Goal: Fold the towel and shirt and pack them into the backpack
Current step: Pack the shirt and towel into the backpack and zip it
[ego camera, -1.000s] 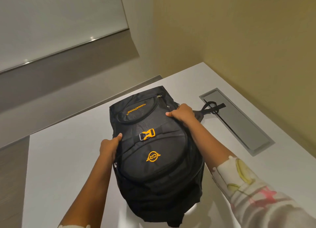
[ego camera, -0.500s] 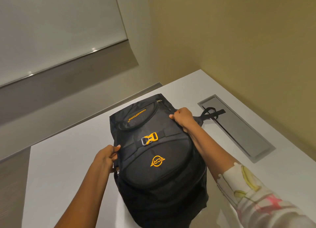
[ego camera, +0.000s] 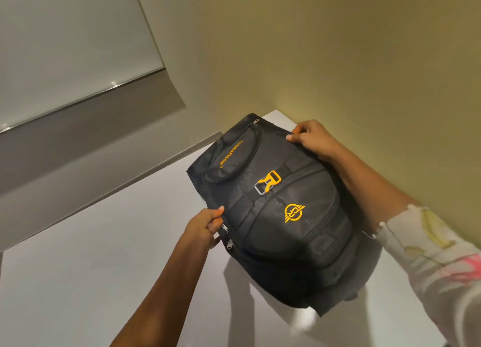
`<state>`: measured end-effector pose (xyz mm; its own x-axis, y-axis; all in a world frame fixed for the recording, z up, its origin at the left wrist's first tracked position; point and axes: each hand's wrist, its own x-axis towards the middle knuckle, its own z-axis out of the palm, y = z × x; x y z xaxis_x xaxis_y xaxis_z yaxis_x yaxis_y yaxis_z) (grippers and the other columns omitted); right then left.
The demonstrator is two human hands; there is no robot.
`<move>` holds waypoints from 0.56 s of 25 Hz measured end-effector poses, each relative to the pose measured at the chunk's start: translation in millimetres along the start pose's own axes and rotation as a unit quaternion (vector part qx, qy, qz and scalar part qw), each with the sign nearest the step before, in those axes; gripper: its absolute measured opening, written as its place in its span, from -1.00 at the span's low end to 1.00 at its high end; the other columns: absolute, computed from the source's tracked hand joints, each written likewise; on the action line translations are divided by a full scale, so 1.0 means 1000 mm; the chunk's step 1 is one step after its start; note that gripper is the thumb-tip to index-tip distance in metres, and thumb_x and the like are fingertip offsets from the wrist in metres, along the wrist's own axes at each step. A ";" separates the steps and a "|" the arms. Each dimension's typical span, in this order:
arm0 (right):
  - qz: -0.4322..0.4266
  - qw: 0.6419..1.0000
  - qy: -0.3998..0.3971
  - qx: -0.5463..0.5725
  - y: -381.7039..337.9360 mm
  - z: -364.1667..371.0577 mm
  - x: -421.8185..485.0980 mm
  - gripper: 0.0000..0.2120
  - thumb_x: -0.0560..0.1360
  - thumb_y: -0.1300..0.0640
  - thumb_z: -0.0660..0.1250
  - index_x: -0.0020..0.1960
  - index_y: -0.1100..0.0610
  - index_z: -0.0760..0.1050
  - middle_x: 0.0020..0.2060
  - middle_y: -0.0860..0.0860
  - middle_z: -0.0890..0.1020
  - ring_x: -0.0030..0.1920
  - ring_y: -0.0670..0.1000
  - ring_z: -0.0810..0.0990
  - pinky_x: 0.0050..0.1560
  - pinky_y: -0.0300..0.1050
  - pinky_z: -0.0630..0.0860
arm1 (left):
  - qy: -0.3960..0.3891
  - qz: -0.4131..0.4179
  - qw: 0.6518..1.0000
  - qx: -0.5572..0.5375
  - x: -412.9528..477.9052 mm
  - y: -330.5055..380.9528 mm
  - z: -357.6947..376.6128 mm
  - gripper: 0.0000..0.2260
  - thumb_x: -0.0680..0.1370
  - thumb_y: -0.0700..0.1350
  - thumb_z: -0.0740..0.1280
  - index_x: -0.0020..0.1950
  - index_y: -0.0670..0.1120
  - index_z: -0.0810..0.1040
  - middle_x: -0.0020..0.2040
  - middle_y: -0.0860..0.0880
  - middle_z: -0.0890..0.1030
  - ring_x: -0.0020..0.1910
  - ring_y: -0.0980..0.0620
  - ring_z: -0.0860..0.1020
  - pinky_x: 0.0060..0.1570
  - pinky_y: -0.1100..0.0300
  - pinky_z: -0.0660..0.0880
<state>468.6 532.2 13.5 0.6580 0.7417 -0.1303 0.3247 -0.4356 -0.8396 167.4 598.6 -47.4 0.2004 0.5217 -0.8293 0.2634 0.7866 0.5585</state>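
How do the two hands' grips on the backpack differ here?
The left hand pinches the backpack at its near side edge, beside the zipper pulls; the right hand grips the far top corner. The left forearm is bare; the right arm wears a pale printed sleeve. Both are closed on black fabric.

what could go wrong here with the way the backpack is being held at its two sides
Both the left hand and the right hand pinch only fabric at the edges of the backpack, so a grip may slip and the bag drop onto the table. The zipper pulls sit right by the left fingers and might snag. The orange buckle looks fastened; it may block opening.
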 end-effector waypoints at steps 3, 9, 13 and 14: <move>-0.004 1.000 0.029 -0.008 0.030 -0.042 0.004 -0.79 0.49 0.19 0.41 -0.28 0.10 0.46 -0.36 0.06 0.52 -0.36 -0.03 0.43 -0.31 -0.16 0.35 | -0.050 0.000 0.997 0.056 0.002 0.000 0.047 -0.74 0.58 -0.05 0.36 0.19 -0.17 0.47 0.01 -0.06 0.61 0.09 -0.05 0.52 0.15 0.05 0.42; 0.038 0.996 0.079 -0.024 0.100 -0.086 0.008 -0.79 0.48 0.19 0.43 -0.29 0.09 0.48 -0.28 0.12 0.56 -0.25 0.06 0.50 -0.15 -0.09 0.42 | -0.090 0.009 0.979 0.181 0.023 -0.009 0.108 -0.50 0.63 0.05 0.24 0.46 -0.23 0.35 0.43 -0.16 0.43 0.41 -0.17 0.38 0.46 -0.07 0.25; 0.059 0.993 0.094 -0.029 0.137 -0.091 0.007 -0.85 0.46 0.18 0.46 -0.25 0.12 0.54 -0.26 0.13 0.60 -0.24 0.06 0.54 -0.13 -0.10 0.45 | -0.085 -0.013 0.982 0.168 0.029 -0.016 0.127 -0.48 0.64 0.03 0.23 0.51 -0.22 0.26 0.50 -0.11 0.33 0.51 -0.21 0.21 0.48 -0.06 0.13; 0.059 0.993 0.097 -0.036 0.139 -0.090 0.008 -0.88 0.46 0.16 0.47 -0.22 0.15 0.57 -0.25 0.13 0.61 -0.22 0.06 0.55 -0.12 -0.11 0.45 | -0.082 -0.016 0.984 0.160 0.029 -0.017 0.127 -0.46 0.63 0.02 0.26 0.52 -0.20 0.23 0.51 -0.11 0.31 0.52 -0.20 0.21 0.48 -0.06 0.13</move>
<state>580.3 431.1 -57.0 0.8109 0.5738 -0.1151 0.2811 -0.5544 -0.7834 289.0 558.0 -78.5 0.3303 0.4174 -0.8466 0.5499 0.6439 0.5320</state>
